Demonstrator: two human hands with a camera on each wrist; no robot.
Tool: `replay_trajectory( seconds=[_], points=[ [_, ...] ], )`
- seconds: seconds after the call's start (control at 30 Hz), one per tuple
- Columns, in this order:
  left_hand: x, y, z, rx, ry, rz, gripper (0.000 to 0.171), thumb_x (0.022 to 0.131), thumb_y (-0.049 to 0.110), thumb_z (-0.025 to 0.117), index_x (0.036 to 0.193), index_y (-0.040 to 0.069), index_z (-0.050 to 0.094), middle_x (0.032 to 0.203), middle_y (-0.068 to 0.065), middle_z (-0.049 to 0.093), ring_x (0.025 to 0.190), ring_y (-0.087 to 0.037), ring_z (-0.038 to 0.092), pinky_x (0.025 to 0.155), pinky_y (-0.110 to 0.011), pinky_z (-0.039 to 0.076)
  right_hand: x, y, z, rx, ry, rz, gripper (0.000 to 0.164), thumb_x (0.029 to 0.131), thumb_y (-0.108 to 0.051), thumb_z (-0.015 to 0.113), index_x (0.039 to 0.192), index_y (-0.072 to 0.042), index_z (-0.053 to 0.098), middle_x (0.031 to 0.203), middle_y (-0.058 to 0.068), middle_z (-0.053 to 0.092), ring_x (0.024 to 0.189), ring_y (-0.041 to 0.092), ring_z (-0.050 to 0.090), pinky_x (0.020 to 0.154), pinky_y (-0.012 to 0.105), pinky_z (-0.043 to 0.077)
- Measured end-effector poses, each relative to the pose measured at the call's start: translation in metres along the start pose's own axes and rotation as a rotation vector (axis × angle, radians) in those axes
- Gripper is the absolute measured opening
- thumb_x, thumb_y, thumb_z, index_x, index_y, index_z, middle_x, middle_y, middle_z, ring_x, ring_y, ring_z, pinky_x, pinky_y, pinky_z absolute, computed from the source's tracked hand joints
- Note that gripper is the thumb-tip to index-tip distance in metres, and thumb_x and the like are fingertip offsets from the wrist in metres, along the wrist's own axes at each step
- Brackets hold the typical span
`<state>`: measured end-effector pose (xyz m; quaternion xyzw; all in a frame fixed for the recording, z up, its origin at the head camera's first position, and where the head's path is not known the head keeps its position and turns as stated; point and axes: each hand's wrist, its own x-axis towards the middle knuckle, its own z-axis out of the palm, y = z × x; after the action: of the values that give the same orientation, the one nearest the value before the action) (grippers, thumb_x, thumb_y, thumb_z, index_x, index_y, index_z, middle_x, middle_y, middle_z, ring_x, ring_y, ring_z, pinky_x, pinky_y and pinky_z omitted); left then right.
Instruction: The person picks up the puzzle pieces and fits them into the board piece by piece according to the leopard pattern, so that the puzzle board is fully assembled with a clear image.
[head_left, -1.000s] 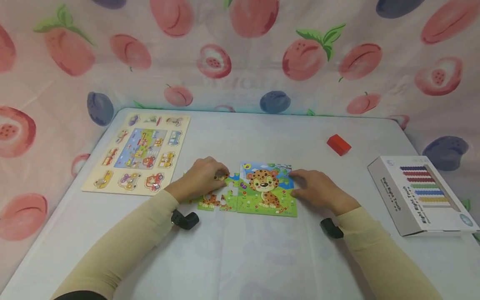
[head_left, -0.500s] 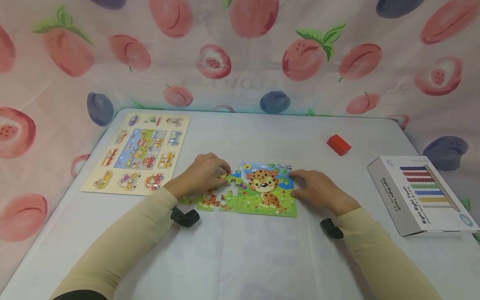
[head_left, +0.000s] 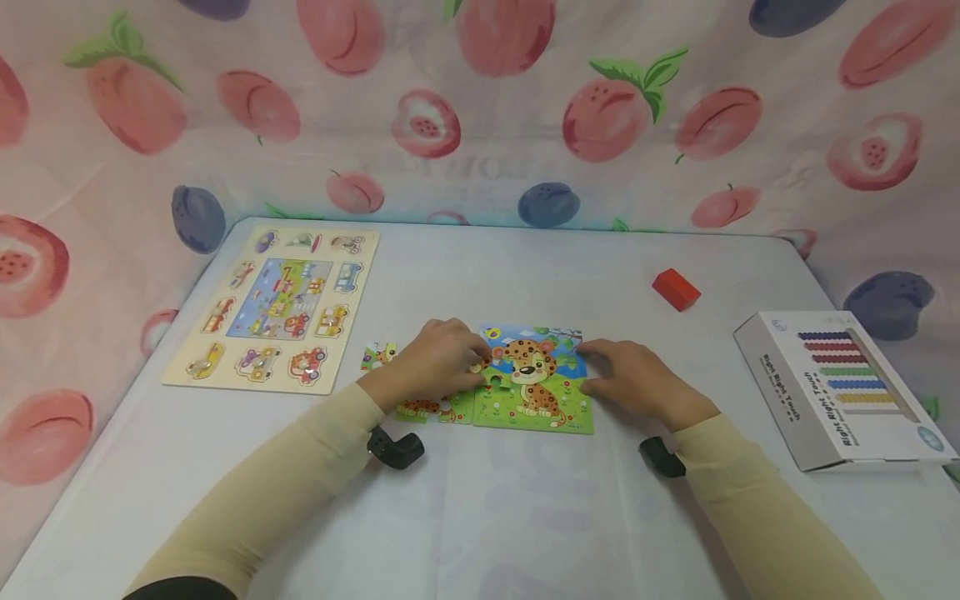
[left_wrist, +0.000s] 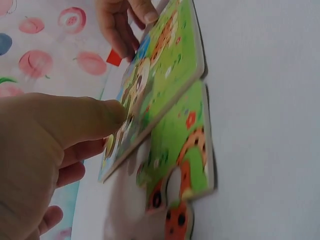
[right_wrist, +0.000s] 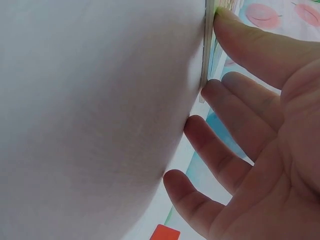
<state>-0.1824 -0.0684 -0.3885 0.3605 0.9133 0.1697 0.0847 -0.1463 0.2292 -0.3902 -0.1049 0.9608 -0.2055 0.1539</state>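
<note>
My left hand point(head_left: 435, 362) pinches a small jigsaw piece over the left side of the leopard puzzle board point(head_left: 536, 417); in the left wrist view the thumb point(left_wrist: 90, 120) covers much of the piece. Joined jigsaw pieces point(left_wrist: 172, 130) with spotted leopard parts lie against the board's left edge, partly hidden under my left hand in the head view. Another loose piece point(head_left: 378, 356) shows behind the hand's left side. At the board's right edge rests my right hand point(head_left: 641, 379), its thumb and fingertips touching the edge, the fingers point(right_wrist: 215, 150) spread and relaxed.
A wooden vehicle puzzle board point(head_left: 258, 367) lies at the left. Toward the back right sits a red block point(head_left: 677, 289). A white box point(head_left: 787, 392) with coloured rows printed on its top stands at the right. Fruit-patterned cloth point(head_left: 480, 150) hangs behind the table.
My left hand has moved right with the piece, from over the joined pieces to over the leopard board's left side. My right hand has stayed at the board's edge.
</note>
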Motion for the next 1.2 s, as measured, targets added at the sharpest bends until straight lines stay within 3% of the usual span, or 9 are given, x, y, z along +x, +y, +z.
replay_trajectory(
  seconds=[0.37,0.7,1.2],
  points=[
    [0.013,0.025,0.012,-0.005,-0.006,0.059,0.028,0.09,0.032,0.076,0.114,0.018,0.074,0.108,0.006,0.07,0.107,-0.017,0.055,0.103,-0.045,0.035,0.001,0.0,0.0,-0.003,-0.005,0.003,0.061,0.089,-0.02,0.075,0.144,-0.005,0.053,0.144,0.022,0.05,0.132,0.044,0.043,0.107,0.061,0.033],
    [0.025,0.04,0.024,-0.006,0.023,0.084,0.02,0.09,0.03,0.074,0.108,0.021,0.074,0.107,0.01,0.07,0.112,-0.019,0.055,0.099,-0.043,0.036,0.0,0.002,-0.001,0.002,0.001,-0.018,0.06,0.089,-0.02,0.075,0.143,-0.004,0.053,0.143,0.022,0.051,0.131,0.045,0.044,0.107,0.061,0.033],
    [0.035,0.05,0.037,0.023,0.094,0.089,0.019,0.089,0.03,0.076,0.104,0.019,0.074,0.101,0.008,0.069,0.101,-0.017,0.055,0.089,-0.038,0.039,0.0,0.004,-0.002,0.013,0.019,-0.061,0.058,0.088,-0.019,0.076,0.141,-0.003,0.055,0.14,0.022,0.054,0.129,0.044,0.047,0.106,0.059,0.035]
  ],
)
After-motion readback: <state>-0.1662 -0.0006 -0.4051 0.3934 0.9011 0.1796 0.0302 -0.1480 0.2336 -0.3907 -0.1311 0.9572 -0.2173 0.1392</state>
